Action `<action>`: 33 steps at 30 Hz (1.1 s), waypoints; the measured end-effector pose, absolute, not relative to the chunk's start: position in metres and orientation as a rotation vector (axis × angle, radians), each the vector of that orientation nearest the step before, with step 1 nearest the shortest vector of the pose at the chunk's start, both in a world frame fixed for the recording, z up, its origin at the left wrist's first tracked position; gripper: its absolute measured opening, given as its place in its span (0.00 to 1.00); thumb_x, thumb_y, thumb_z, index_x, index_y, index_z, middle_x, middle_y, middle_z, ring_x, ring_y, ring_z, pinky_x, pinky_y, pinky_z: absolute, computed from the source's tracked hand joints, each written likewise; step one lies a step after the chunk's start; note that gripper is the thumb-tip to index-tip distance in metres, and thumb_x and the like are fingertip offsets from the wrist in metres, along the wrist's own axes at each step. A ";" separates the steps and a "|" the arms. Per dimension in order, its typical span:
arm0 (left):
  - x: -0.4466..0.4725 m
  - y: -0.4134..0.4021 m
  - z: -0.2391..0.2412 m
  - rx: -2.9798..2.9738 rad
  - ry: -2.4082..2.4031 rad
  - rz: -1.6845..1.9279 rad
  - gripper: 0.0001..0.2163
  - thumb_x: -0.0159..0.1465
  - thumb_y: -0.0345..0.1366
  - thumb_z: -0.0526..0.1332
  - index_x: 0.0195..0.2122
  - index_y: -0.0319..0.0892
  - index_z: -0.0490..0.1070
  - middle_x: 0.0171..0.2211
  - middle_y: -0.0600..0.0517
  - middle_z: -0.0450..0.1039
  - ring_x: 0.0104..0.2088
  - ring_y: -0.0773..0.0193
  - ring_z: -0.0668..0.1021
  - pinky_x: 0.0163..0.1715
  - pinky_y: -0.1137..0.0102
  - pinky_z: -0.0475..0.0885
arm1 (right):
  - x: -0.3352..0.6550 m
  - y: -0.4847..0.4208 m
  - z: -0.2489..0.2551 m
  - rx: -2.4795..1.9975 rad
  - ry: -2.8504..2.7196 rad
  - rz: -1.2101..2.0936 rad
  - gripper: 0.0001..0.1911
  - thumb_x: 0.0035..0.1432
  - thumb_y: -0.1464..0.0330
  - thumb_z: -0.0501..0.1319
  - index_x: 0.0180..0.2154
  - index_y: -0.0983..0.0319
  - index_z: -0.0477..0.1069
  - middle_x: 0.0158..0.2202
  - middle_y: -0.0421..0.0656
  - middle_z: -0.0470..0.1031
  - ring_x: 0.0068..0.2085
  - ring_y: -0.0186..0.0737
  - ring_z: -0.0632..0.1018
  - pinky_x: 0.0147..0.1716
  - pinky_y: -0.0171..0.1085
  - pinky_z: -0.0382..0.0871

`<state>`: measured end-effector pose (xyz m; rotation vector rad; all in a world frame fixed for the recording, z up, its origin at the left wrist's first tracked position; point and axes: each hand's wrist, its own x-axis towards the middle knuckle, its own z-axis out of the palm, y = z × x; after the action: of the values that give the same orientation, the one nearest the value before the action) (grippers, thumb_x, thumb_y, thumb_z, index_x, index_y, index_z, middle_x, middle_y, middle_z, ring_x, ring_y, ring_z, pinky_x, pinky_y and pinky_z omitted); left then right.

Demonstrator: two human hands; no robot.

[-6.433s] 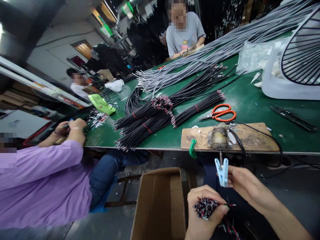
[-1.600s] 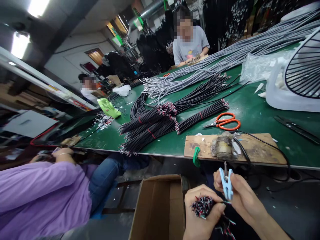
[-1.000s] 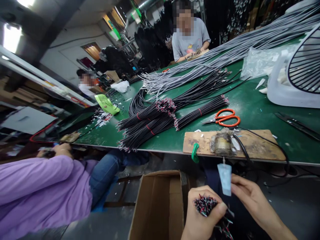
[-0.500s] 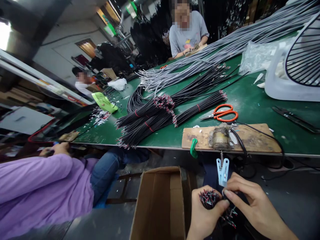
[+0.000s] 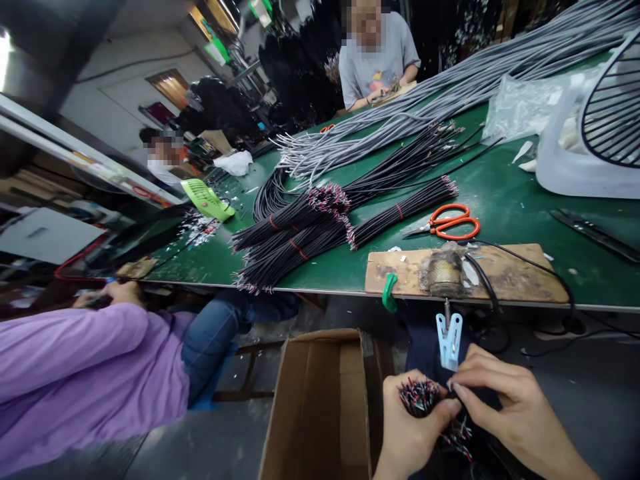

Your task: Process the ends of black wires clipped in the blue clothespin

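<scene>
The person's left hand (image 5: 407,437) is closed around a bundle of short wires (image 5: 419,395) with red, white and black stripped ends, held upright below the table (image 5: 505,207) edge, just above the lap. The right hand (image 5: 505,413) has its thumb and forefinger pinched together at the top of that bundle, apparently on a single wire end, though the contact point is too small to confirm. A pale blue clip (image 5: 449,340) stands just above the two hands, mounted under a wooden board (image 5: 500,277) that carries a metal-wrapped fixture (image 5: 443,273); a thin metal pin shows at the clip's top. An open cardboard box (image 5: 320,407) sits to the left of the hands. Judgement: the step in hand appears to be singling out one wire for the clip. To do it well, the left grip should stay firm low on the bundle so neighbouring wires do not ride up, while the right fingers draw only one end straight upward and keep its stripped strands unbent. Main risk: tangled ends pulling out a second wire. On the table lie orange scissors (image 5: 447,223) and tied black wire bundles (image 5: 300,240); a person in a purple sleeve (image 5: 85,373) works at left.
</scene>
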<state>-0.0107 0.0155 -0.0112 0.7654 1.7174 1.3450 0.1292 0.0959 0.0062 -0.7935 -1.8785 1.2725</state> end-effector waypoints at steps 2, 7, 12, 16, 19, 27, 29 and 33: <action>-0.011 0.016 -0.010 0.751 1.730 1.332 0.12 0.45 0.36 0.74 0.22 0.38 0.73 0.23 0.51 0.75 0.25 0.62 0.76 0.31 0.67 0.75 | 0.129 0.095 0.005 -0.780 -1.881 1.234 0.07 0.57 0.75 0.62 0.29 0.60 0.75 0.25 0.42 0.77 0.28 0.41 0.76 0.39 0.45 0.68; -0.010 0.016 -0.012 0.738 1.744 1.371 0.12 0.45 0.36 0.74 0.23 0.38 0.72 0.23 0.51 0.75 0.26 0.62 0.76 0.31 0.68 0.75 | 0.132 0.094 0.000 -0.862 -1.839 1.313 0.04 0.56 0.72 0.64 0.30 0.60 0.76 0.28 0.43 0.77 0.31 0.43 0.76 0.39 0.44 0.68; -0.009 0.013 -0.017 0.712 1.721 1.410 0.13 0.46 0.36 0.74 0.29 0.38 0.74 0.27 0.50 0.76 0.28 0.60 0.78 0.31 0.67 0.75 | 0.129 0.092 -0.001 -0.902 -1.799 1.351 0.07 0.60 0.70 0.63 0.28 0.59 0.74 0.27 0.43 0.76 0.32 0.42 0.74 0.36 0.40 0.67; -0.015 0.014 -0.010 0.715 1.612 1.384 0.12 0.49 0.41 0.73 0.28 0.39 0.75 0.25 0.48 0.77 0.27 0.58 0.79 0.27 0.66 0.77 | 0.126 0.091 0.001 -0.901 -1.685 1.536 0.12 0.62 0.64 0.59 0.26 0.60 0.69 0.27 0.41 0.69 0.30 0.40 0.71 0.31 0.38 0.65; -0.020 0.020 0.002 0.870 1.510 1.364 0.10 0.51 0.39 0.72 0.24 0.39 0.77 0.24 0.48 0.76 0.26 0.58 0.79 0.24 0.69 0.76 | 0.125 0.099 0.003 -0.850 -1.449 1.928 0.14 0.62 0.59 0.59 0.29 0.61 0.69 0.27 0.40 0.67 0.30 0.38 0.70 0.31 0.36 0.66; -0.027 0.038 0.021 1.135 1.386 1.559 0.03 0.50 0.31 0.72 0.23 0.42 0.78 0.20 0.50 0.78 0.20 0.63 0.78 0.22 0.72 0.73 | 0.104 0.133 0.021 -0.859 -0.921 2.119 0.21 0.53 0.51 0.65 0.30 0.64 0.77 0.24 0.40 0.68 0.27 0.34 0.66 0.28 0.34 0.62; -0.028 0.043 0.023 1.162 1.385 1.589 0.03 0.50 0.31 0.72 0.23 0.42 0.78 0.21 0.50 0.79 0.20 0.63 0.78 0.23 0.71 0.73 | 0.100 0.134 0.025 -0.861 -0.909 2.134 0.20 0.52 0.52 0.66 0.29 0.64 0.78 0.23 0.40 0.69 0.27 0.34 0.66 0.27 0.33 0.62; -0.030 0.051 0.025 1.222 1.401 1.567 0.04 0.50 0.30 0.72 0.23 0.42 0.78 0.21 0.50 0.79 0.21 0.64 0.78 0.26 0.72 0.72 | 0.097 0.131 0.026 -0.833 -0.861 2.123 0.20 0.52 0.53 0.66 0.27 0.65 0.77 0.22 0.40 0.67 0.25 0.33 0.66 0.25 0.33 0.62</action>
<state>-0.0298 0.0514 0.0254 1.2220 1.4013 1.5671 0.0970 0.1310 0.0265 -0.8331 -0.8610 2.1234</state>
